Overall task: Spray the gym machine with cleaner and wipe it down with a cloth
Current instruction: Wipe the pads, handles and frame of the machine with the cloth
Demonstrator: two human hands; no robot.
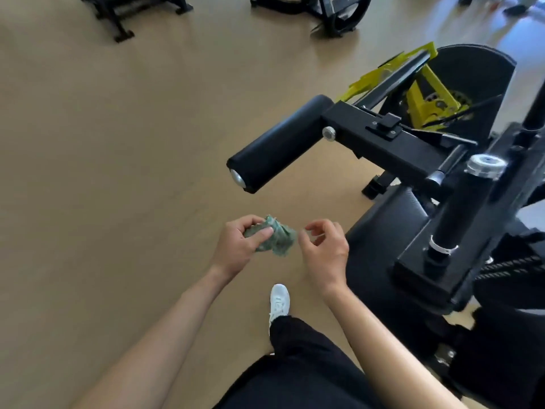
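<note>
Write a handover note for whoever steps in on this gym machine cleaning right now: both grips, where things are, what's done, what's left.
Left grip: holds the crumpled green cloth in front of the body.
Right grip: empty, fingers loosely curled, just right of the cloth, not touching it.
Machine: to the right; its black roller pad sticks out ahead of both grips.
Cleaner: no bottle in view.
Done: cannot tell whether anything is sprayed or wiped; the cloth is off the machine.
Left: find the cleaner, spray, wipe the machine down.
</note>
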